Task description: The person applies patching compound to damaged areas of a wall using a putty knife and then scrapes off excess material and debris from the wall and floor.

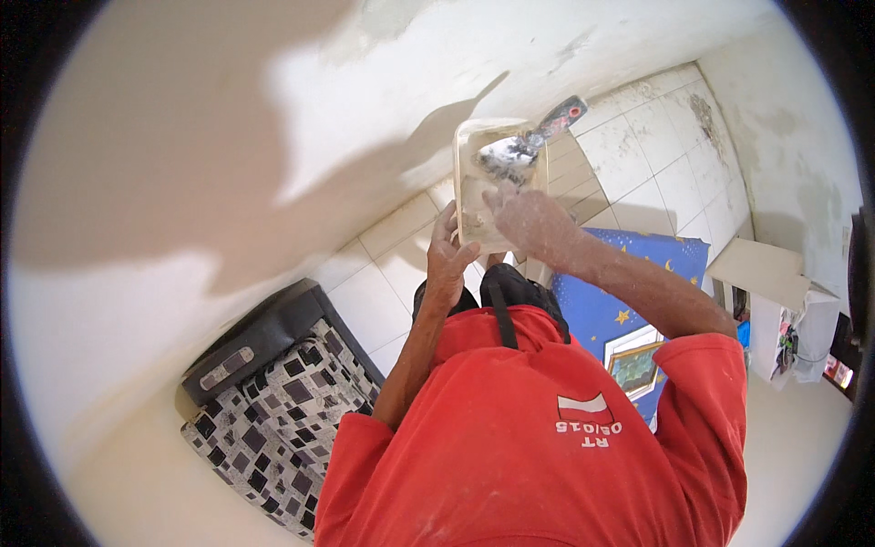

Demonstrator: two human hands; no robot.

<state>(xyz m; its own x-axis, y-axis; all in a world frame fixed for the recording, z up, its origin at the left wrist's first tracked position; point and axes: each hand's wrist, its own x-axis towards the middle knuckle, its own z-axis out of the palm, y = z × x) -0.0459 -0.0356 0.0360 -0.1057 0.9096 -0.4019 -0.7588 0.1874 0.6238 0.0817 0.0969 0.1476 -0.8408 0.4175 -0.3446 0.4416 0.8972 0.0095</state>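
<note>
While my left hand (445,263) grips the pale rectangular container (462,169) at its near left corner, thumb over the near edge and fingers along the outer left side, my right hand (536,224) reaches in over the near right part. Right fingers are bent, at least one pointing down inside; fingertips are partly hidden, so I can't tell whether they pinch anything.

Container is out in front of me, above my knees and close to the wall (365,91), open side facing up toward my head. Whitish residue coats its inside. Scraper (527,146) lies in the far half: smeared metal blade inside, dark handle with a red-ringed end sticking out past the far right corner. My right hand is just beside the blade, off the handle; can't tell whether fingers touch the metal.

Both my forearms are bare below a red shirt (510,456); dark trousers (521,296) under that. My right hand looks dusted whitish.

Shadow (383,187) falls across the wall, left of the container. White floor tiles (372,301) below. Left of me: sofa (264,342), black arm, seat in a black-grey-white block pattern. Right of me: blue star-patterned cover (588,314) with a framed picture (635,372) lying on it, then a cardboard box (758,272) and a whitish plastic bag (814,339) near the right-hand wall (788,150), which is stained.
</note>
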